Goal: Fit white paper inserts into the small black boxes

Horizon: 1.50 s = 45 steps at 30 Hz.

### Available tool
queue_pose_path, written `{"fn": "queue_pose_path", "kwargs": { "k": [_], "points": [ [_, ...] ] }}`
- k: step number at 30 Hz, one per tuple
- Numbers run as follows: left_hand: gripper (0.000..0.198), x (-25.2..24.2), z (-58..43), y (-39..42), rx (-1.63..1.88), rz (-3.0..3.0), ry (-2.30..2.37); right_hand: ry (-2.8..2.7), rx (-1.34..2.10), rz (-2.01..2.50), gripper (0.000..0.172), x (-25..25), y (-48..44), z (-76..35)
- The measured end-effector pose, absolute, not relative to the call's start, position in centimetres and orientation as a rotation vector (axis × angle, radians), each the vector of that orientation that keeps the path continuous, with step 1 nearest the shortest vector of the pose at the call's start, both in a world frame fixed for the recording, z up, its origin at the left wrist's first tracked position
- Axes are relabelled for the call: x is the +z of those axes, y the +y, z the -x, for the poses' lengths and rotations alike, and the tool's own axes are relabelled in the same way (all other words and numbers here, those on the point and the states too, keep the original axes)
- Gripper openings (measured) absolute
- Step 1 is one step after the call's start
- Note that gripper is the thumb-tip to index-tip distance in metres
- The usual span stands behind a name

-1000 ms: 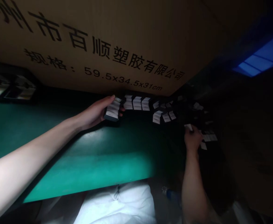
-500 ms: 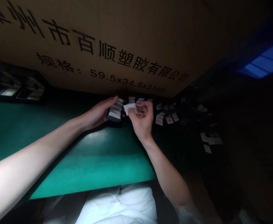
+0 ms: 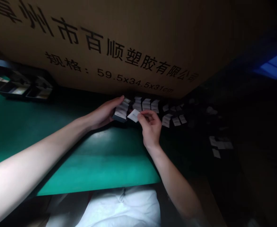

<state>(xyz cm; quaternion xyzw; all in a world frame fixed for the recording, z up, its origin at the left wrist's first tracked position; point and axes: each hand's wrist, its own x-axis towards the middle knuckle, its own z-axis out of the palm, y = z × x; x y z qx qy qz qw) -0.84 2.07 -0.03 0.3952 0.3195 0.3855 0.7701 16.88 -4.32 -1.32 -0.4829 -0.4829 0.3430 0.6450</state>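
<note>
- The left hand (image 3: 102,115) is curled around a small stack of white tags (image 3: 120,111) on a dark block, grasping it with the fingers and thumb; it sits at about 9 o'clock from the right hand.
- The right hand (image 3: 150,127) is pinched closed, with the thumb and forefinger gripping the edge of a single white paper tag (image 3: 133,115).
- That loose tag is held in the air between the two hands, just beside the stack at its 3 o'clock and tilted; any print on it is too small to read.
- Rows of loose white tags (image 3: 146,104) lie on the dark far edge of a green work mat (image 3: 98,167), from 12 to 2 o'clock from the right hand, close to it.
- More white tags (image 3: 220,142) lie well apart, farther toward 3 o'clock.
- Behind everything stands a brown cardboard box (image 3: 129,34), printed in large black Chinese characters with a company name ending 百顺塑胶有限公司.
- Below that, the box reads 规格: 59.5x34.5x31cm.
- Two shallow black trays (image 3: 25,90) sit at the mat's far left, around 10 o'clock from the left hand.
- A white cloth (image 3: 119,209) lies at the bottom of the view, at 6 o'clock, below the mat's near edge.
</note>
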Motion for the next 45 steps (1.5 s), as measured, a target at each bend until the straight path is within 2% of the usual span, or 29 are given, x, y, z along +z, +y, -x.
{"fn": "queue_pose_path", "kwargs": {
  "k": [6, 12, 20, 26, 45],
  "points": [
    [0.043, -0.1, 0.8, 2.1, 0.796, -0.843, 0.734, -1.106, 0.742, 1.092, 0.018, -1.2, -4.4, -17.0],
    [0.046, -0.4, 0.9, 2.2, 0.765, -0.826, 0.739, -1.278, 0.565, 1.01, 0.011, -2.3, -4.9, -16.3],
    [0.036, -0.4, 1.1, 2.2, 0.709, -0.903, 0.746, -1.478, 0.281, 1.042, 0.008, -1.8, -4.9, -16.8],
    [0.024, -0.7, 1.1, 2.0, 0.745, -0.897, 0.743, -1.638, 0.043, 1.006, 0.014, -1.8, -4.8, -16.7],
    [0.026, -0.8, 1.2, 1.9, 0.747, -0.902, 0.702, -1.659, 0.023, 1.112, 0.021, -2.3, -4.5, -17.0]
  ]
}}
